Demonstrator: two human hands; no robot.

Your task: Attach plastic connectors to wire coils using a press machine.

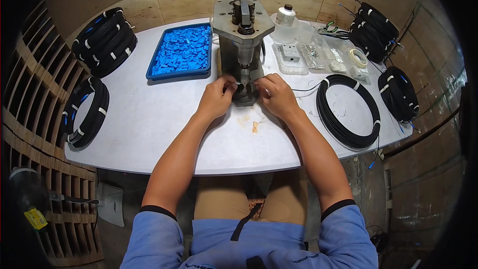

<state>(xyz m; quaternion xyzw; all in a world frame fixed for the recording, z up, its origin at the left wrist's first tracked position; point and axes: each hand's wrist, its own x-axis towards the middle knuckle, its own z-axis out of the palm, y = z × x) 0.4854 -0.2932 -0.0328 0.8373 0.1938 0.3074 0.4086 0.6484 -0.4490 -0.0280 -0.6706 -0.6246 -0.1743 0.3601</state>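
A metal bench press point(243, 55) stands at the back middle of the table. Both of my hands are at its base, one on each side of the tooling under the ram. The fingers of my left hand point(214, 98) pinch at the left of the tooling, on something too small to make out. My right hand point(280, 98) pinches close to the right side of it, on a thin black cable point(307, 89). That cable runs to a large black cable coil point(322, 112) lying flat on the right. The cable's tip is hidden by my fingers and the tooling.
A blue tray point(149, 72) full of small blue plastic parts sits left of the press. Tied cable coils point(107, 45) stand at the table's left and right edges. Behind my right hand are a white bottle point(286, 16), bags of small parts point(312, 57) and a tape roll point(358, 58).
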